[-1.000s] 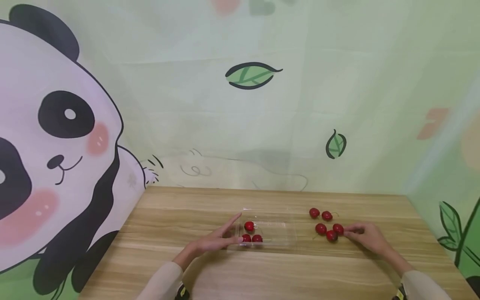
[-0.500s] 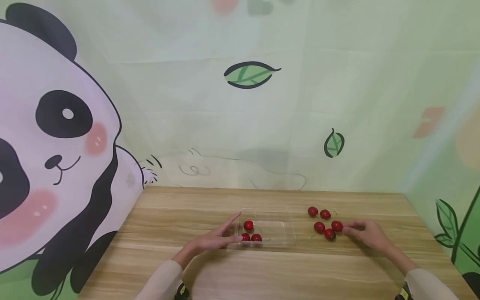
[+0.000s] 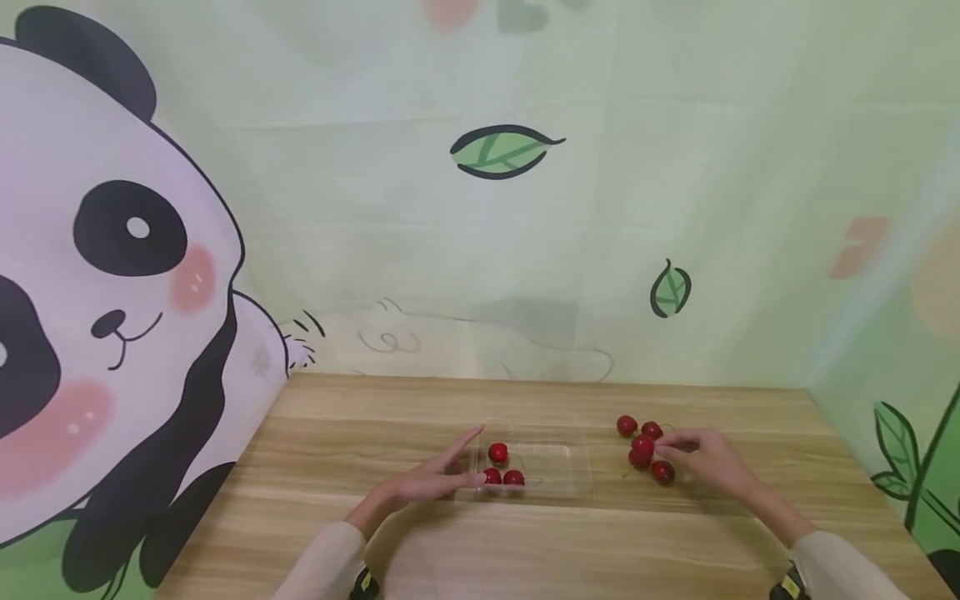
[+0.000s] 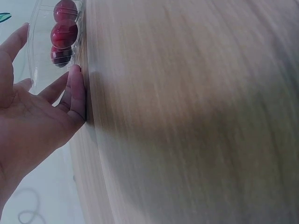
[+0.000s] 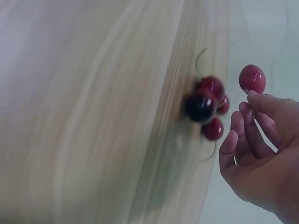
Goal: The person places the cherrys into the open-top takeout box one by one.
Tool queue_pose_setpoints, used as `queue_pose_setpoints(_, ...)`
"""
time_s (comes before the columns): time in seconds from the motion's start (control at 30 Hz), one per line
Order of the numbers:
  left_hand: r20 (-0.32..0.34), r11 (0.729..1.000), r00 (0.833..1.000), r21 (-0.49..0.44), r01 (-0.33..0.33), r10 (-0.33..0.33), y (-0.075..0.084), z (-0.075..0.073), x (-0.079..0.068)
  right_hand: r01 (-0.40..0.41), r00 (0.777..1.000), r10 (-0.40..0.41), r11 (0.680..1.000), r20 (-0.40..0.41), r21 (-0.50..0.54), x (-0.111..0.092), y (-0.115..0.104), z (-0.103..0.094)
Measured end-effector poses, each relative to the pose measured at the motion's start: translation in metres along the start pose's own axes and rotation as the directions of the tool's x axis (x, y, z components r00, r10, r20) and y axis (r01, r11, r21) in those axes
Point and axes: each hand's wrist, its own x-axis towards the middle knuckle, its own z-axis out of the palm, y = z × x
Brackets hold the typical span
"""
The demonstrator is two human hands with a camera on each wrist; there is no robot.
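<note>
Fingertips of the right hand (image 3: 708,460) pinch a single cherry (image 5: 252,78) at its stem end, raised above the table (image 3: 352,433); how much stem they cover is hidden. From the head view it partly masks the group of loose cherries (image 3: 663,472), and the clear box (image 3: 553,468) is hard to trace (its rear edge nearly fades into the wood grain). Half a second ago the pinched fruit sat at the group's right side; now it has shifted left with the hand, while the left hand (image 3: 431,482) stays put, fingers spread against the box's left end. Inside that end lie three cherries (image 3: 498,452).
</note>
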Motion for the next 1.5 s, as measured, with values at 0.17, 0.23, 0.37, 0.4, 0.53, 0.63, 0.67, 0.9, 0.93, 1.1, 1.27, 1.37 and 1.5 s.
queue_pose_setpoints(0.17, 0.005, 1.0, 1.0, 0.0, 0.004, -0.004, 0.002, 0.001, 0.003, 0.006, 1.0, -0.007, 0.999, 0.021, 0.042, 0.006, -0.017, 0.011)
queue_pose_setpoints(0.23, 0.008, 1.0, 1.0, -0.005, 0.005, -0.005, 0.002, 0.002, 0.004, 0.018, 0.999, -0.019, 0.999, 0.03, 0.043, 0.009, -0.026, 0.015)
queue_pose_setpoints(0.37, 0.009, 1.0, 1.0, -0.012, 0.008, -0.008, 0.001, 0.002, 0.003, 0.044, 0.997, -0.049, 0.995, 0.066, 0.085, 0.019, -0.044, 0.023)
queue_pose_setpoints(0.4, 0.007, 1.0, 1.0, -0.012, 0.008, -0.008, 0.001, 0.002, 0.003, 0.053, 0.995, -0.06, 0.994, 0.075, 0.098, 0.021, -0.048, 0.025)
queue_pose_setpoints(0.53, 0.0, 1.0, 1.0, -0.018, 0.006, -0.006, 0.001, 0.001, 0.001, 0.111, 0.986, -0.128, 0.983, 0.109, 0.147, 0.029, -0.064, 0.034)
queue_pose_setpoints(0.63, 0.001, 1.0, 1.0, -0.024, -0.001, 0.001, 0.0, 0.0, 0.0, 0.151, 0.976, -0.175, 0.973, 0.13, 0.174, 0.033, -0.075, 0.041)
queue_pose_setpoints(0.67, 0.003, 1.0, 1.0, -0.03, -0.001, 0.001, 0.0, 0.0, 0.0, 0.158, 0.974, -0.184, 0.97, 0.135, 0.183, 0.035, -0.078, 0.044)
queue_pose_setpoints(0.9, 0.008, 0.999, 1.0, -0.036, 0.005, -0.005, -0.001, 0.0, 0.001, 0.196, 0.957, -0.236, 0.955, 0.168, 0.223, 0.046, -0.101, 0.066)
queue_pose_setpoints(0.93, 0.009, 0.999, 1.0, -0.037, 0.006, -0.006, -0.001, 0.0, 0.001, 0.202, 0.953, -0.245, 0.952, 0.176, 0.229, 0.047, -0.103, 0.069)
queue_pose_setpoints(1.1, 0.01, 0.999, 1.0, -0.044, 0.003, -0.003, -0.002, -0.002, 0.001, 0.206, 0.943, -0.263, 0.942, 0.205, 0.263, 0.053, -0.109, 0.088)
queue_pose_setpoints(1.27, 0.01, 1.0, 1.0, -0.031, 0.003, -0.003, -0.003, -0.002, -0.001, 0.231, 0.921, -0.308, 0.925, 0.24, 0.301, 0.058, -0.11, 0.105)
queue_pose_setpoints(1.37, 0.006, 1.0, 1.0, -0.03, 0.007, -0.007, -0.003, -0.001, -0.002, 0.232, 0.918, -0.309, 0.928, 0.25, 0.292, 0.061, -0.109, 0.113)
queue_pose_setpoints(1.5, -0.001, 0.999, 1.0, -0.036, 0.004, -0.004, -0.001, 0.0, -0.001, 0.217, 0.932, -0.277, 0.943, 0.234, 0.25, 0.064, -0.107, 0.119)
